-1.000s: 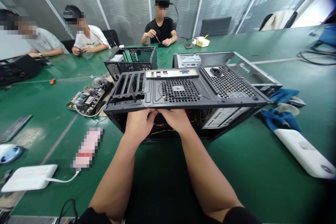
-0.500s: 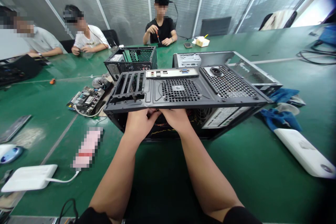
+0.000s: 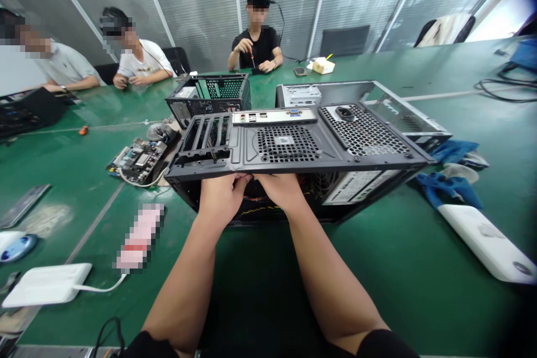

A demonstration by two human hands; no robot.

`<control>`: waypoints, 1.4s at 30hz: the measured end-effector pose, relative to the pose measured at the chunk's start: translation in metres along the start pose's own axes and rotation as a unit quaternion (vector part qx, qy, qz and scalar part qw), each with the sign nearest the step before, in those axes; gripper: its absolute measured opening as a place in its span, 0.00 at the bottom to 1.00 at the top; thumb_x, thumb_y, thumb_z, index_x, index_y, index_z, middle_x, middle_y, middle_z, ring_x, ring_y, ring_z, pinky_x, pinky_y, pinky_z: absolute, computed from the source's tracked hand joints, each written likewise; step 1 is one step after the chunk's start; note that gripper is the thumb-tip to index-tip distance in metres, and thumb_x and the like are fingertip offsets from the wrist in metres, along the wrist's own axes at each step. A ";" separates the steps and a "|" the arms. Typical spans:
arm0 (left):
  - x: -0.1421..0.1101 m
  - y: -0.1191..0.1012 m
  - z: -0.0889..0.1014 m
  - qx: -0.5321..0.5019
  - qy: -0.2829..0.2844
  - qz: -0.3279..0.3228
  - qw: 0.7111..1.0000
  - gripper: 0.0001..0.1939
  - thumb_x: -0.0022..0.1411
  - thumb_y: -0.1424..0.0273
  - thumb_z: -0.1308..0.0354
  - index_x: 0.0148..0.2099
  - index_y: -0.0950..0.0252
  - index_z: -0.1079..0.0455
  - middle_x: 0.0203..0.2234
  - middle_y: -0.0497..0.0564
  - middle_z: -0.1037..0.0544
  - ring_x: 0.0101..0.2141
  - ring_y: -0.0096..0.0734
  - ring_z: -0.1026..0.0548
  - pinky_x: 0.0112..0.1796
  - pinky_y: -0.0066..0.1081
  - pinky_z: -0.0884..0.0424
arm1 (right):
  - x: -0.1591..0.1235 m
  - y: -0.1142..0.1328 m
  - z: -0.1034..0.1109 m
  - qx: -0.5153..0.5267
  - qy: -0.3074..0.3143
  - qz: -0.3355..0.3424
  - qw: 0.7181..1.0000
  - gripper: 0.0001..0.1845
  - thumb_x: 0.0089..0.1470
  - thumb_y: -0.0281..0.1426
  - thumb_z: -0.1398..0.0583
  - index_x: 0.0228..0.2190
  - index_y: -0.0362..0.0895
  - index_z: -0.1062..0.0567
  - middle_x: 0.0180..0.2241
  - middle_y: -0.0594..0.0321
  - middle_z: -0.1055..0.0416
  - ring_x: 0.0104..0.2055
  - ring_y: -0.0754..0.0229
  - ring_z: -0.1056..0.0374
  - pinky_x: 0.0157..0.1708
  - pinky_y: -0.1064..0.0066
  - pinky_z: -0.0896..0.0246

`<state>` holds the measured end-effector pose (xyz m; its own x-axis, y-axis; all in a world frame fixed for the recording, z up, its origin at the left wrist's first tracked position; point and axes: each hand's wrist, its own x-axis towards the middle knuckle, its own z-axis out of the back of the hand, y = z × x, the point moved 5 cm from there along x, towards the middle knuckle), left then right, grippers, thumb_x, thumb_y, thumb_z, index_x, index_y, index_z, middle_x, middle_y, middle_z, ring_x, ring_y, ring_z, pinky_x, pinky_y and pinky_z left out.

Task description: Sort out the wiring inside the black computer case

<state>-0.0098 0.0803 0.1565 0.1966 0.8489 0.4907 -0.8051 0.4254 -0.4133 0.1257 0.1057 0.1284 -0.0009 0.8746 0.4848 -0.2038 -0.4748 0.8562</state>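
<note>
A black computer case [image 3: 245, 148] stands on the green table with its rear panel facing up and its open side toward me. Both of my hands reach in under the panel's near edge. My left hand [image 3: 220, 197] is inside on the left, its thumb bent inward and most fingers hidden by the panel. Close beside it, my right hand [image 3: 280, 190] goes in with its fingertips out of sight. What either hand touches inside is hidden. Coloured cables [image 3: 260, 207] show below the hands. A labelled power supply [image 3: 356, 187] sits at the right inside the case.
Behind stand another black case [image 3: 210, 95] and an open metal case [image 3: 411, 106]. A motherboard [image 3: 140, 159] lies to the left, a white power bank [image 3: 50, 284] nearer me. Blue gloves [image 3: 453, 184] and a white device [image 3: 482, 240] lie right. A person [image 3: 257, 39] opposite holds a screwdriver.
My left hand's thumb has shifted slightly upward and inward toward the panel edge. My right hand has barely moved, and the case stays in place.
</note>
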 end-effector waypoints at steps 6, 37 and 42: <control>0.000 0.002 -0.002 0.038 -0.005 -0.027 0.999 0.07 0.62 0.74 0.44 0.38 0.63 0.24 0.38 0.53 0.18 0.43 0.46 0.22 0.49 0.45 0.28 | -0.001 0.000 -0.002 0.008 0.022 -0.012 1.000 0.14 0.55 0.38 0.41 0.42 0.49 0.21 0.42 0.60 0.21 0.58 0.46 0.33 0.62 0.48 0.45; -0.002 0.000 0.002 0.033 -0.037 -0.065 0.997 0.08 0.63 0.73 0.44 0.37 0.62 0.23 0.40 0.54 0.19 0.44 0.46 0.23 0.51 0.48 0.29 | 0.000 -0.001 -0.001 0.006 -0.015 0.015 1.000 0.13 0.55 0.36 0.41 0.42 0.50 0.22 0.44 0.61 0.21 0.56 0.49 0.31 0.62 0.49 0.46; 0.000 -0.002 0.002 0.026 -0.017 -0.060 0.998 0.09 0.64 0.74 0.46 0.41 0.62 0.24 0.41 0.54 0.19 0.47 0.47 0.24 0.53 0.49 0.30 | -0.001 -0.001 -0.001 0.016 0.008 0.002 1.000 0.15 0.56 0.36 0.41 0.45 0.51 0.22 0.44 0.61 0.21 0.57 0.49 0.31 0.63 0.50 0.47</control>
<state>-0.0091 0.0788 0.1587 0.2753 0.7809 0.5608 -0.8054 0.5058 -0.3091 0.1250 0.1056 0.1269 -0.0168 0.8740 0.4856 -0.1732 -0.4809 0.8595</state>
